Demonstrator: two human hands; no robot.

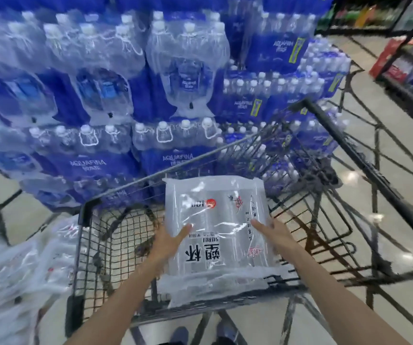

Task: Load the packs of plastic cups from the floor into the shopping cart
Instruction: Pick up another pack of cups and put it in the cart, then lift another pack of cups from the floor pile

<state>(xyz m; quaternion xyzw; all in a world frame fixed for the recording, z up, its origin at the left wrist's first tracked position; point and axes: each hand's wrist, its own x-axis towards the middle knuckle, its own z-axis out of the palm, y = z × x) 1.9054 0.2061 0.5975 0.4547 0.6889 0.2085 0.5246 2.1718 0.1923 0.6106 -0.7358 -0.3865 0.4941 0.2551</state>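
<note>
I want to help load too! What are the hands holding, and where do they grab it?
Both hands, left hand and right hand, hold one pack of plastic cups by its near side edges.

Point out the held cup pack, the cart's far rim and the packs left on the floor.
held cup pack [215, 220], head view, its printed front.
cart's far rim [200, 159], head view, top bar.
floor packs [21, 270], head view, clear wrapping.

Both hands [168, 242] holding cup pack [219, 227], over cart [365, 155]
</note>
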